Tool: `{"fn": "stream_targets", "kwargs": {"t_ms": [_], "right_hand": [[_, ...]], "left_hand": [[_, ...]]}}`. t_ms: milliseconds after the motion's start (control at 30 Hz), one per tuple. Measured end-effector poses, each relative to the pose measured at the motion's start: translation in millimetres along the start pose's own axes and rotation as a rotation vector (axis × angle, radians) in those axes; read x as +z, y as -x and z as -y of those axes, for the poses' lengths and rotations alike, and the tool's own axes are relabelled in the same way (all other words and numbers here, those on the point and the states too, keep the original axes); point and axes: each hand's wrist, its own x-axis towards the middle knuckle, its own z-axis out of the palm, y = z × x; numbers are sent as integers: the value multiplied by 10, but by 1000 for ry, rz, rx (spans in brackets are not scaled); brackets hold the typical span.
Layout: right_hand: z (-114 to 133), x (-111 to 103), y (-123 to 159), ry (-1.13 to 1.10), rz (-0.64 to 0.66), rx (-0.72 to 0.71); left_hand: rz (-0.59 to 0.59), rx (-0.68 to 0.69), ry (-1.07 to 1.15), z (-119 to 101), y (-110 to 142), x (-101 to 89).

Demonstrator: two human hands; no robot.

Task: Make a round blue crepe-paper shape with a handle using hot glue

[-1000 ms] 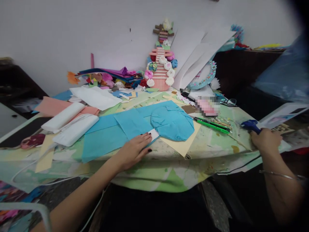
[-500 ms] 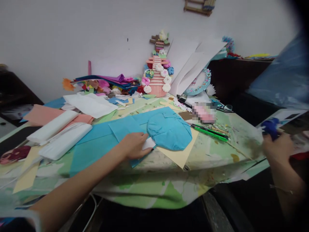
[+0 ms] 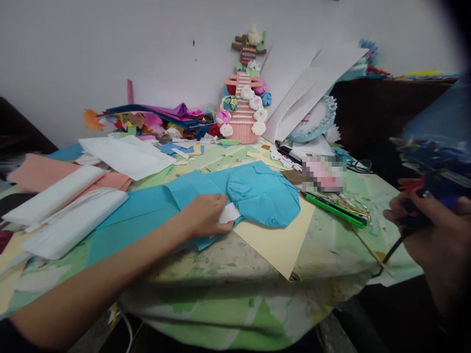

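My left hand (image 3: 210, 215) is closed, thumb under and fingers over, on the white card strip (image 3: 230, 214) beside a rounded shape wrapped in blue crepe paper (image 3: 263, 196). A flat sheet of the same blue paper (image 3: 147, 201) spreads beneath that hand and to its left. Under the wrapped shape a cream card (image 3: 279, 245) pokes out. At the right edge my right hand (image 3: 427, 220) is raised, fingers wrapped round a dark blue hot glue gun (image 3: 447, 181), blurred by motion, with a black cord hanging below.
A green box cutter (image 3: 334, 210), gold-handled scissors (image 3: 356, 206) and glasses (image 3: 362, 165) lie at the right. White paper rolls (image 3: 75, 223) and salmon paper (image 3: 40, 171) are at the left. A flower-decorated guitar model (image 3: 243, 117) leans on the wall behind.
My right hand has lifted the glue gun off the table's right side, up and closer. My left hand has gone from lying flat to gripping the white card strip.
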Motion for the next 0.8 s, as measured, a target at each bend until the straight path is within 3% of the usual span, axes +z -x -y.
{"fn": "stream_targets", "kwargs": {"t_ms": [133, 333, 433, 567, 667, 800], "right_hand": [[176, 363, 259, -184, 199, 101], [166, 664, 455, -121, 423, 159], [156, 750, 485, -79, 547, 193], [88, 810, 557, 49, 853, 303], [-14, 843, 653, 162, 1004, 326], [-146, 849, 749, 416, 1024, 186]], "left_hand": [[-3, 0, 0, -22, -37, 60], [-43, -7, -23, -110, 50, 179], [-163, 33, -24, -92, 104, 196], [-340, 215, 11, -121, 240, 180], [-347, 277, 0, -217, 359, 179], [-284, 246, -18, -326, 441, 248]]}}
